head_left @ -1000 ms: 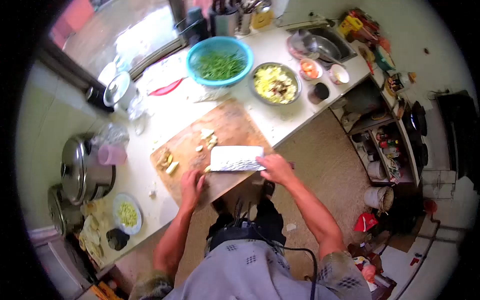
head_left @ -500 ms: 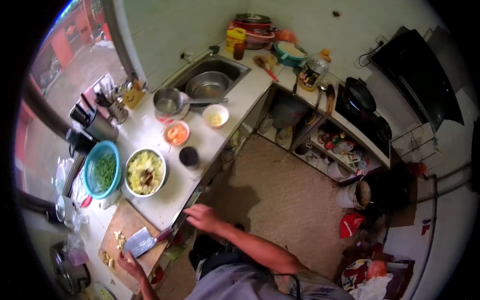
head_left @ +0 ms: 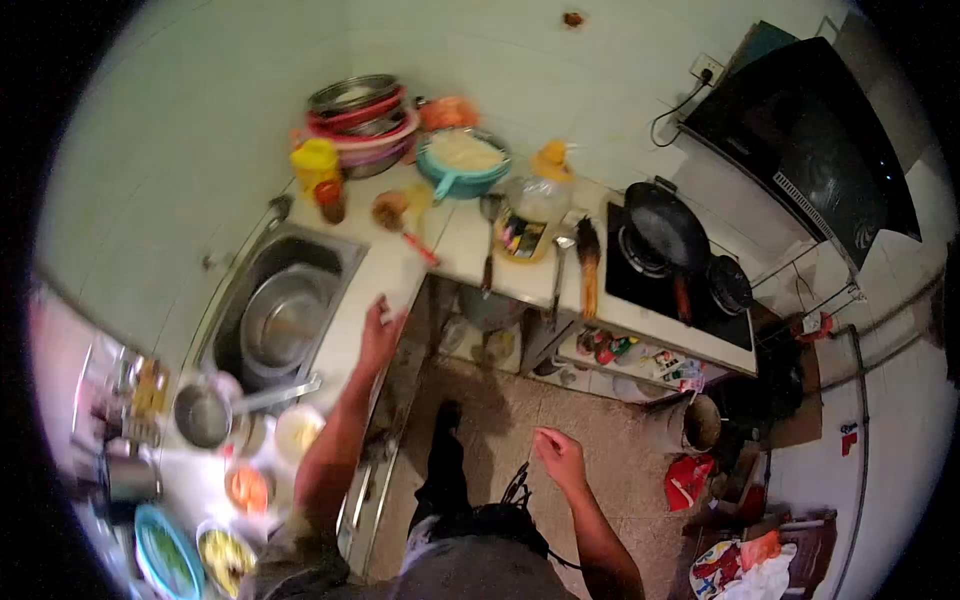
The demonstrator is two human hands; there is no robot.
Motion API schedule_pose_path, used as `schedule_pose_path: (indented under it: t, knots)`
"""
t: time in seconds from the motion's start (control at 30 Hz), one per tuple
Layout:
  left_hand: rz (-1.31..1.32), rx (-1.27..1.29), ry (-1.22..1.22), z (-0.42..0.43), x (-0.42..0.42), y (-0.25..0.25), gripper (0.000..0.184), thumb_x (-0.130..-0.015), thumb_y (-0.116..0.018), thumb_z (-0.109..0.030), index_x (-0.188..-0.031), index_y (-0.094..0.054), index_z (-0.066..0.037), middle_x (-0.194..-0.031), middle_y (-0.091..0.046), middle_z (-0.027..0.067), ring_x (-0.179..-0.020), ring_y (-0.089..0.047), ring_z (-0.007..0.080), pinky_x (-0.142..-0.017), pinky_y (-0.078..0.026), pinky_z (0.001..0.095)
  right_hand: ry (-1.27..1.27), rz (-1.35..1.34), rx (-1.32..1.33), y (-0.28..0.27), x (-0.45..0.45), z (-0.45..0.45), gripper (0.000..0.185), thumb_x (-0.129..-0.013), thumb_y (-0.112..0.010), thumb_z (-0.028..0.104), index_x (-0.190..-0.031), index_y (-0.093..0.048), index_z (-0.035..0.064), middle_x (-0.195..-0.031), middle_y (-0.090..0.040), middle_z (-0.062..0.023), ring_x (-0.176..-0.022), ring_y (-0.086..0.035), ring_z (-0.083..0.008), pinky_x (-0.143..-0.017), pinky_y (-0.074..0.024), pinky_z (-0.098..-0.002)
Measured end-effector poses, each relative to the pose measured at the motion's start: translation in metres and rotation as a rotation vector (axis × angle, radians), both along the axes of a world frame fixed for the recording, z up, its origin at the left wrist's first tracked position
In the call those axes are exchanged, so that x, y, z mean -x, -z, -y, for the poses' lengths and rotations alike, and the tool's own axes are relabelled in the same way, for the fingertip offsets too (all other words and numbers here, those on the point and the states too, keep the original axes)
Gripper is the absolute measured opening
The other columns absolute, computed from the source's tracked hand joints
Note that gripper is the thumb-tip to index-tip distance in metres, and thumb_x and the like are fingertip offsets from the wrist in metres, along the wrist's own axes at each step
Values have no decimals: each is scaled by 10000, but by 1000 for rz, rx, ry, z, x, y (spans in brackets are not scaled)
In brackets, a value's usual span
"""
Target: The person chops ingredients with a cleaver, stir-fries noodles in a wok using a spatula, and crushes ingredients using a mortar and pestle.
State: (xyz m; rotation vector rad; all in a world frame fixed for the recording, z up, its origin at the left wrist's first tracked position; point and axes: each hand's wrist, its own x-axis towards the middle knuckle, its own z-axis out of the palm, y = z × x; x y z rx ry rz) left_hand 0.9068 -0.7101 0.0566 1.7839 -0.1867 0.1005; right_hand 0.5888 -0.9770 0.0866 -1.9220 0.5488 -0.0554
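My left hand [head_left: 378, 332] reaches out over the counter edge between the sink [head_left: 345, 262] and the corner, its fingers loosely apart and empty. The nearest thing ahead of it is a red-handled brush or scoop [head_left: 420, 248] on the counter. My right hand [head_left: 562, 460] hangs over the floor in front of my body, loosely bent, with nothing visible in it. Near my left forearm stand a white bowl [head_left: 298, 434], a bowl of orange pieces [head_left: 248, 488] and a long-handled saucepan [head_left: 203, 415].
A metal basin [head_left: 290, 320] sits in the sink. Along the back are stacked basins [head_left: 360, 120], a teal colander [head_left: 465, 180] and an oil jug [head_left: 528, 225]. A wok [head_left: 665, 225] rests on the stove at right. A bucket [head_left: 697, 425] stands on the floor.
The view has swung right and toward the sink corner. My left hand has left the cutting board and cleaver, now out of view, and reaches forward. My right hand is over the floor.
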Motion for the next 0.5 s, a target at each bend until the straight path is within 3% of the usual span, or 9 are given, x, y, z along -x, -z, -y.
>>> schedule_pose_path:
  t: [0.03, 0.1, 0.13, 0.17, 0.23, 0.33, 0.4, 0.47, 0.5]
  knots:
    - [-32, -162, -97, 26, -103, 49, 519, -915, -611, -322, -1288, -470, 11, -1214, -523, 208, -1105, -527, 272, -955, -417, 361, 100, -15, 48, 19, -22, 26, 254, -924, -596, 173, -1116, -640, 14, -867, -669, -48, -742, -616, -104, -675, -502, -252]
    - [-24, 118, 270, 42, -248, 97, 370, -971, -471, -278, -1261, -543, -59, -1113, -565, 120, -998, -539, 231, -889, -443, 356, 151, -53, 89, 44, -60, 60, 237, -920, -599, 160, -1103, -646, 17, -849, -667, -42, -727, -609, -99, -651, -502, -251]
    - [7, 75, 384, 65, -267, 46, 303, -969, -467, -258, -1196, -581, -93, -1058, -573, 75, -948, -533, 193, -823, -458, 352, 140, -17, 68, 40, -81, 72, 236, -920, -598, 155, -1103, -643, 14, -849, -667, -44, -724, -604, -96, -651, -500, -246]
    - [-210, 135, 431, 87, -292, 18, 299, -960, -482, -281, -1170, -581, -92, -1029, -579, 75, -915, -542, 191, -798, -467, 344, 134, 30, 46, 35, -102, 82, 235, -919, -597, 150, -1103, -641, 11, -848, -667, -46, -721, -598, -94, -650, -497, -240]
    - [-669, 287, 450, 127, -325, -25, 302, -942, -510, -326, -1119, -580, -92, -971, -591, 76, -850, -559, 186, -748, -484, 329, 176, 18, 103, 11, -134, 96, 238, -920, -594, 148, -1107, -636, 7, -851, -668, -49, -720, -594, -96, -651, -494, -238]
    - [-979, 431, 439, 165, -345, -70, 330, -915, -554, -394, -1042, -578, -91, -883, -609, 77, -752, -585, 179, -673, -510, 305, 235, -5, 131, 8, -140, 124, 244, -920, -591, 144, -1115, -628, 2, -850, -668, -53, -723, -591, -100, -653, -489, -238]
    - [-1122, 611, 346, 180, -352, -90, 361, -898, -583, -440, -990, -577, -90, -825, -621, 77, -686, -602, 174, -623, -527, 289, 273, -14, 97, 14, -137, 137, 247, -918, -591, 141, -1118, -625, 1, -845, -667, -53, -727, -591, -102, -655, -487, -241]
    - [-1255, 806, 249, 189, -367, -78, 281, -934, -557, -355, -1026, -579, -90, -808, -617, 82, -694, -609, 169, -569, -532, 277, 293, -24, 103, 14, -125, 151, 249, -913, -597, 142, -1117, -627, 2, -828, -661, -49, -725, -588, -97, -647, -482, -241]
    - [-1068, 545, 352, 182, -396, -37, 318, -907, -585, -413, -965, -570, -101, -713, -534, 23, -562, -485, 115, -469, -394, 236, 289, -26, 95, 14, -120, 156, 249, -913, -597, 142, -1117, -627, 2, -828, -661, -49, -725, -588, -97, -647, -482, -241]
